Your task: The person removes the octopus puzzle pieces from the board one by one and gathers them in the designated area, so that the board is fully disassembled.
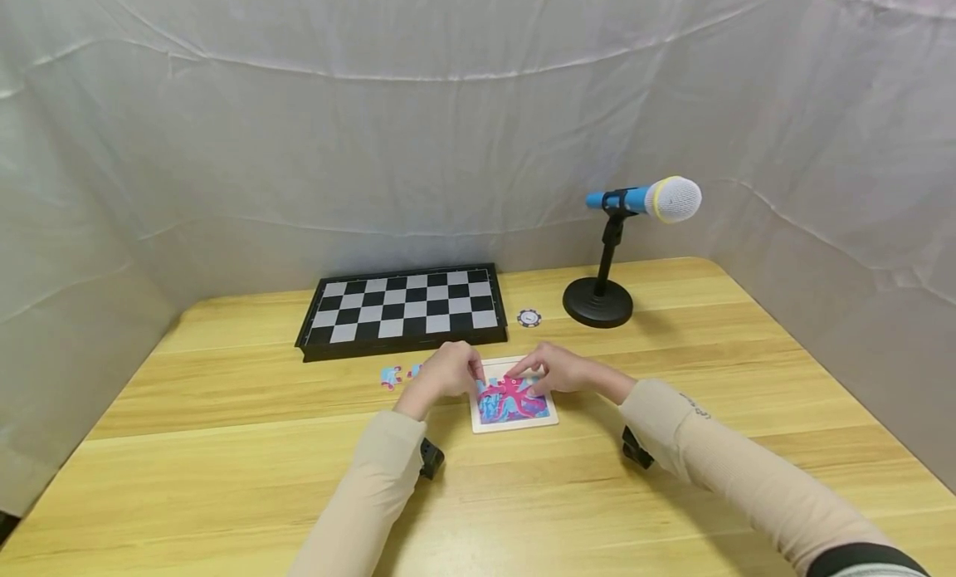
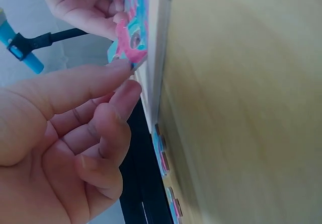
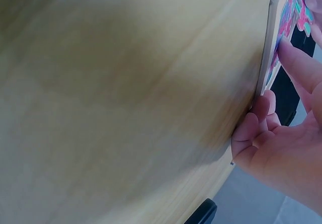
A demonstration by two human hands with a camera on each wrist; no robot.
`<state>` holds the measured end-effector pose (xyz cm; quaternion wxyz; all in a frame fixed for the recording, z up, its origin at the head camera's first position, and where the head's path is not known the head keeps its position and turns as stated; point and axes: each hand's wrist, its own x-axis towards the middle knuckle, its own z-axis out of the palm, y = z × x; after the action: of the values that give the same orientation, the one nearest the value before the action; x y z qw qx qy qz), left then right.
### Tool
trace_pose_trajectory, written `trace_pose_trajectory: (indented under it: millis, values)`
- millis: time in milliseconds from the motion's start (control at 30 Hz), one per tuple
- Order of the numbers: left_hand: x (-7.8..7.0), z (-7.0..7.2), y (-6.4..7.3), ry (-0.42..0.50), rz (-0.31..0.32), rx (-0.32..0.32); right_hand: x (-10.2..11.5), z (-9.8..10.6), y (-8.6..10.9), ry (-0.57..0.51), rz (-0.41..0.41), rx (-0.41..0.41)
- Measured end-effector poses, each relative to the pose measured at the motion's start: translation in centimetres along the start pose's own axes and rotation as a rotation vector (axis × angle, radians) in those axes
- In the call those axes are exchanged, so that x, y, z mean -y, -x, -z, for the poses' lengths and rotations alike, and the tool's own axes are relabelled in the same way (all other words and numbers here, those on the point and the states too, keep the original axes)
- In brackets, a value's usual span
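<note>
A jigsaw puzzle in a pale tray (image 1: 517, 428) shows a pink octopus on a blue background. At its left side my left hand (image 1: 451, 371) pinches a pink and turquoise puzzle piece (image 2: 137, 45) between thumb and fingertip; the piece is tilted up over the tray in the left wrist view. My right hand (image 1: 562, 369) is at the tray's right side, its thumb (image 3: 297, 58) on the picture and its index finger reaching to the upper part. Its other fingers bend beside the tray's edge. Loose puzzle pieces (image 1: 391, 377) lie left of the tray, partly hidden by my left hand.
A black and white chessboard (image 1: 403, 307) lies behind the hands to the left. Near its right corner is a poker chip (image 1: 529, 318). A blue microphone (image 1: 642, 199) on a black stand (image 1: 597, 301) stands at the back right. Pale cloth (image 1: 373, 145) hangs around the wooden table (image 1: 224, 477).
</note>
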<state>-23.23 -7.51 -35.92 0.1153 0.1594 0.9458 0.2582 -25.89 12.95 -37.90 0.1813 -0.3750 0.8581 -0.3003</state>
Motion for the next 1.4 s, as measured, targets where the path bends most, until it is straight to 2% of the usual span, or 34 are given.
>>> trace_pose_trajectory:
  millis: [233,500,833,1400]
  values:
    - [0.29,0.22,0.27,0.089,-0.035,-0.008,0.14,0.08,0.01,0.011,-0.006,0.000]
    - [0.23,0.50,0.56,0.119,-0.075,0.013,0.24,0.19,0.04,0.013,-0.009,-0.004]
    - [0.41,0.56,0.65,0.171,-0.049,0.026,0.20,0.16,0.01,0.013,-0.008,0.002]
    - [0.23,0.64,0.90,0.173,-0.048,0.029,0.22,0.04,0.11,0.001,-0.033,-0.003]
